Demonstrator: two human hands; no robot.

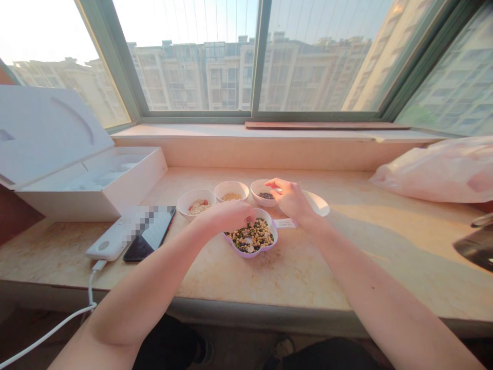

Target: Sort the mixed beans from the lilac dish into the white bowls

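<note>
A purple-rimmed white bowl (276, 237) with a short handle holds mixed yellow and dark beans (254, 235). My left hand (238, 215) is over it, fingertips down at the beans and pinched together; what they hold is hidden. My right hand (289, 198) hovers at a small white bowl (256, 191) of dark beans (266, 196), thumb and forefinger apart. To its left stand a white bowl (221, 187) of yellow beans (232, 197) and another white bowl (184, 198) with pale, reddish pieces (198, 206). A white dish (319, 204) sits partly behind my right hand.
At left are an open white box (133, 180), a white power bank (110, 241) with a cable (90, 288), and a black phone (148, 239). A plastic bag (435, 172) and a dark shiny object (477, 244) lie at right. The counter's front edge (269, 308) is near me.
</note>
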